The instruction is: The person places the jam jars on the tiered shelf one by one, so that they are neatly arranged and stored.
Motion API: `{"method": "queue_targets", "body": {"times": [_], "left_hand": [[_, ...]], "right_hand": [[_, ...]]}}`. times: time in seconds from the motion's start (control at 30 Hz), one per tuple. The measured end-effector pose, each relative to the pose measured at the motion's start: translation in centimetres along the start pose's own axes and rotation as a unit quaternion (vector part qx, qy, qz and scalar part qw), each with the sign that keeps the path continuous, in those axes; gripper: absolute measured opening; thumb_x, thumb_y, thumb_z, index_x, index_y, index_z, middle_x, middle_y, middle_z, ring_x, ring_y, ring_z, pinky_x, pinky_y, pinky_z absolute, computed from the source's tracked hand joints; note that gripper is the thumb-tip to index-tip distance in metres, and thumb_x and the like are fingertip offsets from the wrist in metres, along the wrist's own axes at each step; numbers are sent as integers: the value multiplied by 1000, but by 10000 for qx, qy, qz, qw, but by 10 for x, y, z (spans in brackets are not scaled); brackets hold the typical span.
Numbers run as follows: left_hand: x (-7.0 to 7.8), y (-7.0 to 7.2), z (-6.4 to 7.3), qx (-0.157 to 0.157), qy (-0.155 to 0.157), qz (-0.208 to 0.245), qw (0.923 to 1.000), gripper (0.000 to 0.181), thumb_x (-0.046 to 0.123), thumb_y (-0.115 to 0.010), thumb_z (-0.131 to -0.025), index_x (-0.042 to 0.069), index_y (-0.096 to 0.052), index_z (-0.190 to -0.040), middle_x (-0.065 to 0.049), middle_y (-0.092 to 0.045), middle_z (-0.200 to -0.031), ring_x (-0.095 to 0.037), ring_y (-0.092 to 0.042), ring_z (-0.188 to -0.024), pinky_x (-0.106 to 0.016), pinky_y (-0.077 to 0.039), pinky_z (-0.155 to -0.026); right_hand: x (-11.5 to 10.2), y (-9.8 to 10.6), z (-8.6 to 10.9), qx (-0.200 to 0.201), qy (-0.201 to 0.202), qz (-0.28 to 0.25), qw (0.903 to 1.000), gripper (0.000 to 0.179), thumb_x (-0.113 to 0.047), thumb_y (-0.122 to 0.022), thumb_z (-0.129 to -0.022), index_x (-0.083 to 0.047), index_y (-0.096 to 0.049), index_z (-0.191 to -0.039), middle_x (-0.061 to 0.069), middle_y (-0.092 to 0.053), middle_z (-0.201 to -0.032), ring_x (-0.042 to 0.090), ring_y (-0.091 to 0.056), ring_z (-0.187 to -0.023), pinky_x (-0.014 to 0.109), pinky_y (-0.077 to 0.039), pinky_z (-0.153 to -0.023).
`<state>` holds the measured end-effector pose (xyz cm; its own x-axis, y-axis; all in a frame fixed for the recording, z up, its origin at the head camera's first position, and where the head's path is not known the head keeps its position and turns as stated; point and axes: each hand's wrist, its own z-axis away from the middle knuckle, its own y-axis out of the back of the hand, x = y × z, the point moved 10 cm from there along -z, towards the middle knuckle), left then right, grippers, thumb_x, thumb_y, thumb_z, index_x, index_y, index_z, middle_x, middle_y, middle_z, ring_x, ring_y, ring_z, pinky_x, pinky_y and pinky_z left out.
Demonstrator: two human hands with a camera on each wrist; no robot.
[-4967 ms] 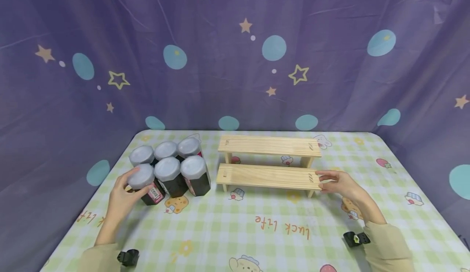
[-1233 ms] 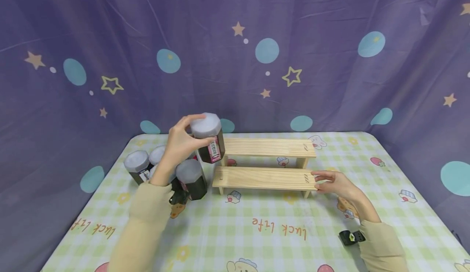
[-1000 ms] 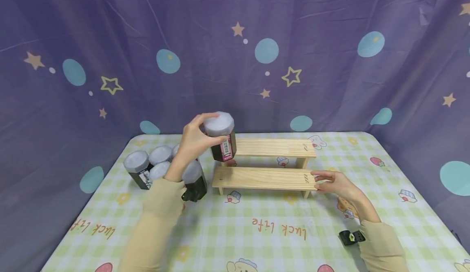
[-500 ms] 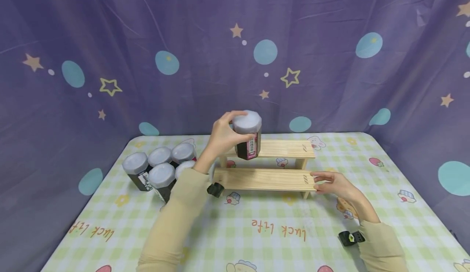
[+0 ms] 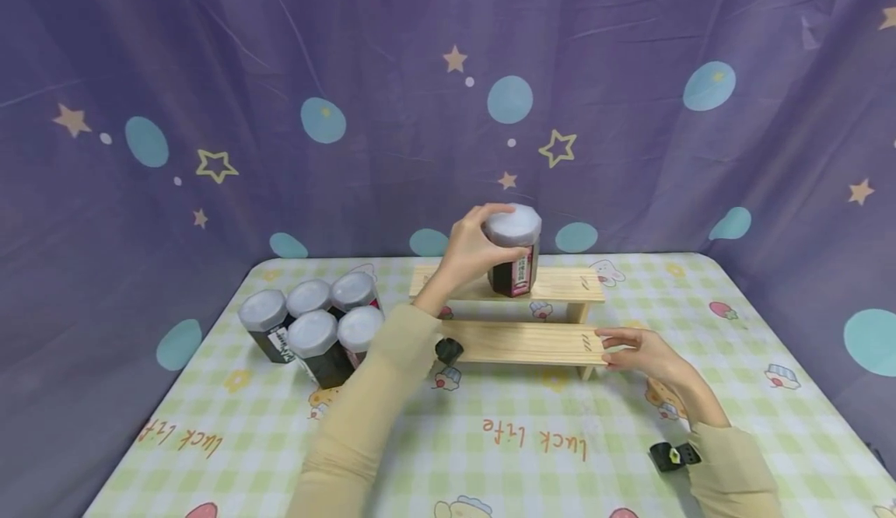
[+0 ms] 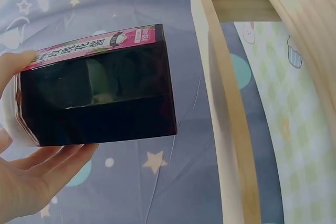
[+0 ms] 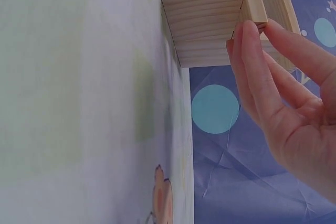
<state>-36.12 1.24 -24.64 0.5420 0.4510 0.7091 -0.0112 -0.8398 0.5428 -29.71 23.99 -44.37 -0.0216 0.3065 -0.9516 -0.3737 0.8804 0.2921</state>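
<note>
My left hand (image 5: 472, 247) grips a dark, many-sided jar (image 5: 516, 269) by its whitish lid, thumb on one side and fingers on the other. A pink and white label runs down the jar. In the left wrist view, a gap separates the bottom of the jar (image 6: 105, 87) from the wooden board (image 6: 228, 108). The two-step wooden shelf (image 5: 518, 343) stands on the table, with the jar over its upper step (image 5: 567, 285). My right hand (image 5: 644, 352) holds the right end of the lower step; in the right wrist view, its fingertips (image 7: 249, 32) pinch the board's end.
Several similar lidded jars (image 5: 322, 358) stand grouped left of the shelf, partly behind my left sleeve (image 5: 378, 393). A checked cloth (image 5: 532, 471) covers the table. Behind the table hangs a purple curtain (image 5: 392, 176).
My left hand took the front-left jar from the group, lifted it and carried it right, to over the middle of the upper step. The right hand stays at the shelf's end.
</note>
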Motion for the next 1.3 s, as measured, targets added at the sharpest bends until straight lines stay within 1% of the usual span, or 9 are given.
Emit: {"method": "queue_targets", "body": {"times": [0.23,0.33,0.5,0.63,0.77,0.97,1.17,1.3], "left_hand": [[-1,-17,-8,-82,6,83,9999,58,28,-78,-66,17,-55,-118,-8,-53,-111,-20,-55,-94,-27,-49,-68],[0,-25,-11,-77,-61,92,9999,58,27,-78,-65,17,-55,-117,-8,-54,-109,-20,-55,-93,-26,-49,-68],[1,-36,-15,-93,-156,118,9998,58,27,-79,-64,16,-56,-116,-8,-54,-111,-20,-55,-93,-24,-48,-67],[4,-43,-17,-101,-155,166,9997,58,27,-79,-64,16,-56,-116,-7,-53,-113,-20,-55,-94,-24,-48,-68],[5,-49,-18,-104,-147,98,9998,58,29,-79,-64,17,-56,-116,-7,-54,-111,-19,-54,-93,-23,-47,-68],[8,-59,-19,-140,-240,66,9996,58,29,-79,-64,17,-56,-115,-8,-54,-108,-19,-54,-90,-21,-46,-67],[7,-66,-19,-203,-210,-121,9995,57,31,-78,-64,19,-56,-115,-7,-55,-107,-19,-53,-90,-22,-45,-66],[5,-70,-19,-244,-154,-125,9995,57,31,-78,-64,19,-56,-116,-6,-54,-108,-20,-53,-91,-22,-45,-66]], "right_hand": [[-1,-1,0,18,-8,-29,10000,58,-10,-60,-83,13,-33,-129,35,-37,-120,13,-60,-86,36,-49,-78],[-2,-1,1,35,10,-10,10000,58,-10,-60,-84,13,-33,-129,35,-37,-120,12,-59,-87,36,-49,-78],[0,1,1,80,-8,102,9999,57,-11,-60,-84,12,-34,-129,34,-38,-119,11,-58,-88,36,-49,-77],[2,2,0,127,-51,132,9998,57,-12,-60,-83,11,-35,-129,33,-40,-119,11,-59,-87,35,-50,-77],[3,2,-1,115,-52,184,9998,57,-13,-60,-83,11,-35,-129,33,-40,-119,12,-59,-87,36,-50,-77],[5,1,-1,117,-85,208,9997,57,-13,-61,-83,10,-36,-129,33,-40,-119,14,-60,-85,35,-50,-76],[5,2,-2,150,-65,189,9997,57,-13,-61,-83,11,-37,-128,32,-42,-118,12,-60,-85,36,-50,-76],[6,2,-2,150,-69,167,9997,58,-13,-62,-82,10,-36,-129,32,-41,-118,11,-60,-85,36,-50,-76]]}}
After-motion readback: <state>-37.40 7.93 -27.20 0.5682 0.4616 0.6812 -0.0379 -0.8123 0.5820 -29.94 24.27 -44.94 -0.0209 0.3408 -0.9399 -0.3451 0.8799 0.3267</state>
